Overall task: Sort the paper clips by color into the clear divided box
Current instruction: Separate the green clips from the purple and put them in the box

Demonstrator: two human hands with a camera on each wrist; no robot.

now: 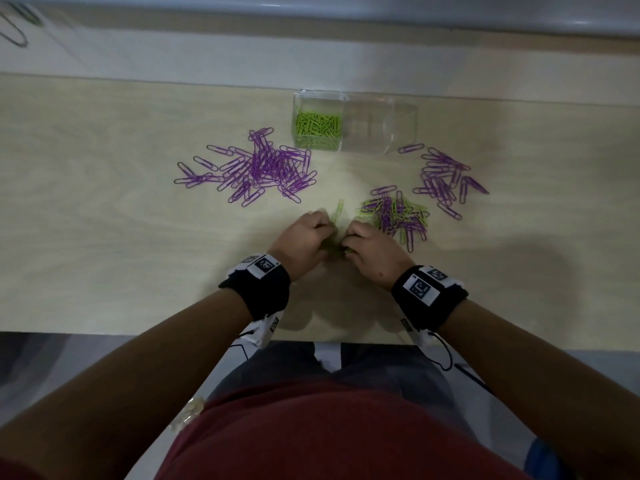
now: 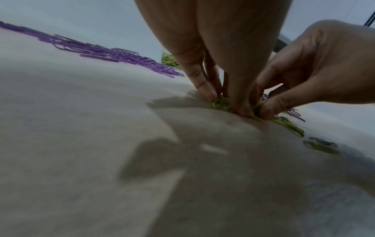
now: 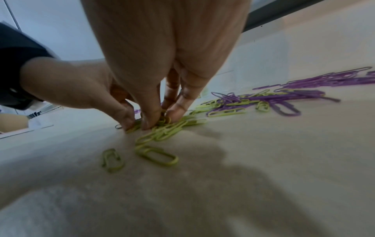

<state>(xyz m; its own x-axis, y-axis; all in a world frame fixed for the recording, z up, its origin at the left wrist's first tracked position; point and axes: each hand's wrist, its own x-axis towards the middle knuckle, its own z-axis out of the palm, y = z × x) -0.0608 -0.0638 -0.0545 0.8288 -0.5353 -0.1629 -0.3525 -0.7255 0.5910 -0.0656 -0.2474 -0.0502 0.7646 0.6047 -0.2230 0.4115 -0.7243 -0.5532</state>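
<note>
Both hands meet over a small bunch of green paper clips lying on the table in front of me. My left hand pinches some of them with its fingertips pressed down on the table. My right hand pinches clips of the same bunch right beside it. The clear divided box stands at the back; its left compartment holds green clips, its right one looks empty. A mixed green and purple pile lies just right of my right hand.
A large pile of purple clips lies left of the box, a smaller purple pile to the right. Two loose green clips lie near my right wrist. One green clip lies beyond my fingers. The table edge is close to my body.
</note>
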